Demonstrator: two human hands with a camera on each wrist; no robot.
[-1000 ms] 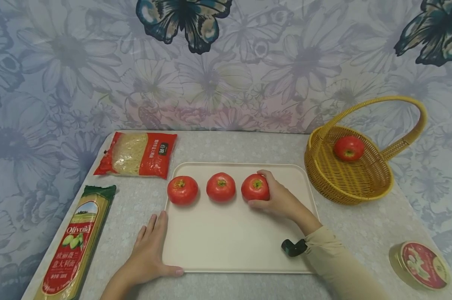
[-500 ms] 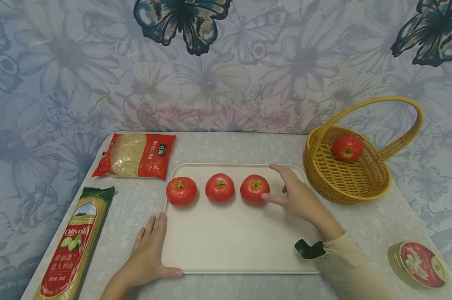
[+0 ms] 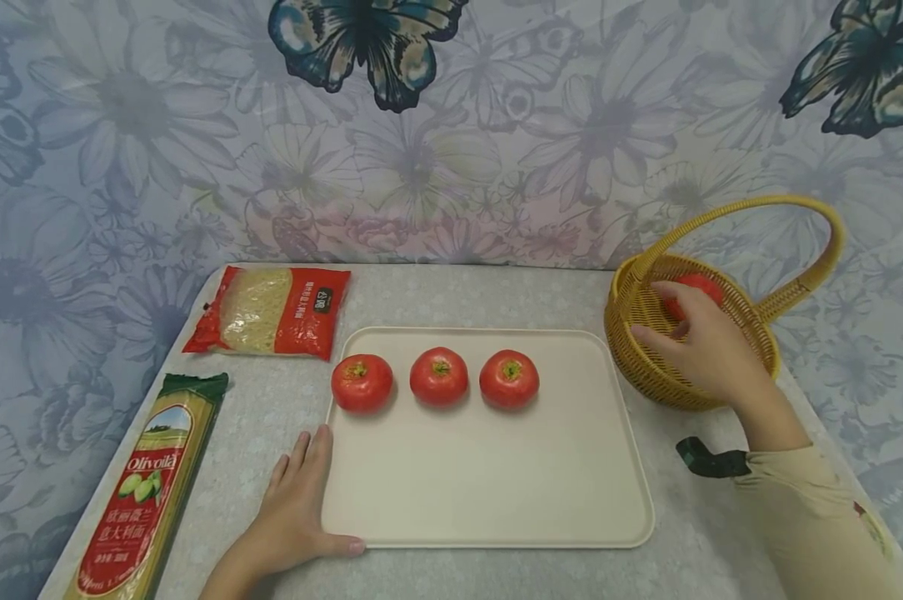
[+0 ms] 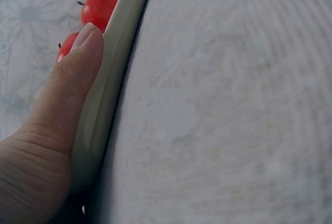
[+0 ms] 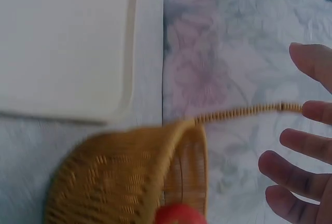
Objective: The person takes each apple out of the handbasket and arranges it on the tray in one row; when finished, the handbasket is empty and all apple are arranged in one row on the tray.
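My right hand reaches over the yellow wicker basket, fingers spread and holding nothing. Beneath its fingers a red tomato lies in the basket, partly covered by the hand. In the right wrist view the fingers are apart, beside the basket handle. My left hand rests along the left side of the cream tray, its thumb at the front edge. Three tomatoes stand in a row on the tray: a left one, a middle one and a right one.
A red bag of pale dry food lies at the back left. Nearer, a long pack of pasta lies along the table's left edge. The right sleeve mostly hides a round tin. A patterned cloth hangs behind.
My right hand has let go of the right tomato on the tray and moved right, over the basket. The left hand stays at the tray's edge.
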